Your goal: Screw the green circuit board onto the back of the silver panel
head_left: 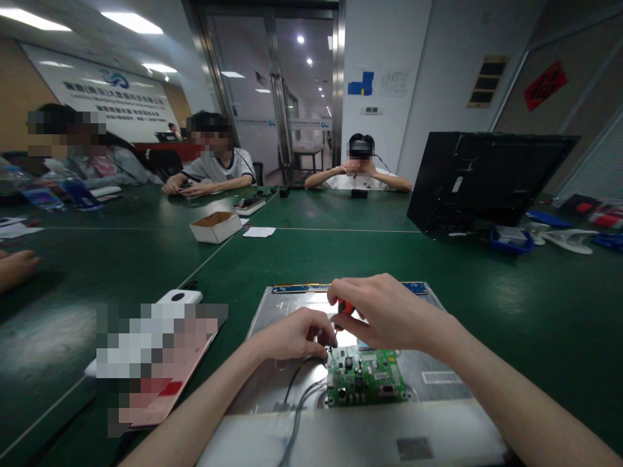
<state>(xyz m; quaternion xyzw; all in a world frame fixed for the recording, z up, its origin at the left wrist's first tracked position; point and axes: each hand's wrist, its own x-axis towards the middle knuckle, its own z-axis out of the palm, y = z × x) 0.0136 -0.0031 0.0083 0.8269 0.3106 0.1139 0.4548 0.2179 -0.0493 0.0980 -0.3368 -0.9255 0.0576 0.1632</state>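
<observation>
Green circuit board (365,379), one; lying flat on a silvery metal panel (440,357), components facing up.

Right hand (384,311): above the board's far side; fingers closed around a red-and-black screwdriver (345,306), its thin shaft slanting down toward the board's far left corner. Contact of the tip not discernible.

Left hand (299,334): at the same corner of the board; fingers curled, fingertips bunched beside the shaft. Whether they pinch anything: cannot be told.

Grey cables (298,421): left of the board, curving toward the near side.

Blue strip (416,288): beyond the board, along the panel's far edge, partly hidden by the right hand.

Barcode label (440,377): right of the board, on the panel.

Green table (341,256): beneath board and panel.

White open box (217,228): well beyond the board, to its left.

Black monitor (491,181): well beyond the board, to its right; blue tray (511,241) just beside it.

Three seated persons: across the table, far beyond the board.
</observation>
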